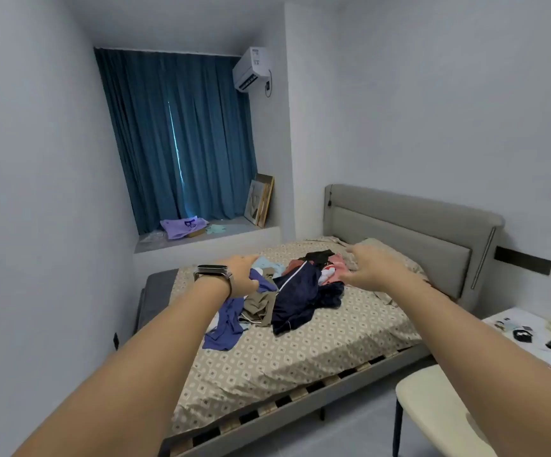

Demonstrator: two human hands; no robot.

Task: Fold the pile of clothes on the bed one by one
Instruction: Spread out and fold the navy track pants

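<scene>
A loose pile of clothes [295,291] lies in the middle of the bed [300,354], which has a beige patterned sheet. In the pile I make out a navy garment with a white stripe [297,301], a blue-violet garment [226,321] trailing to the left, a khaki piece [260,305], and pink [335,268], black and light blue pieces at the back. Both my arms are stretched out toward the pile. My left hand [242,273], with a watch on its wrist, hovers at the pile's left edge with relaxed fingers. My right hand [371,267] hovers at its right edge, fingers spread and slightly blurred. Neither holds cloth.
A grey padded headboard [399,232] stands at the right end of the bed. A cream chair [432,410] and a white side table [531,341] with small items are at the lower right. The window ledge [208,240] carries a purple garment [181,225] and leaning picture frames [262,202].
</scene>
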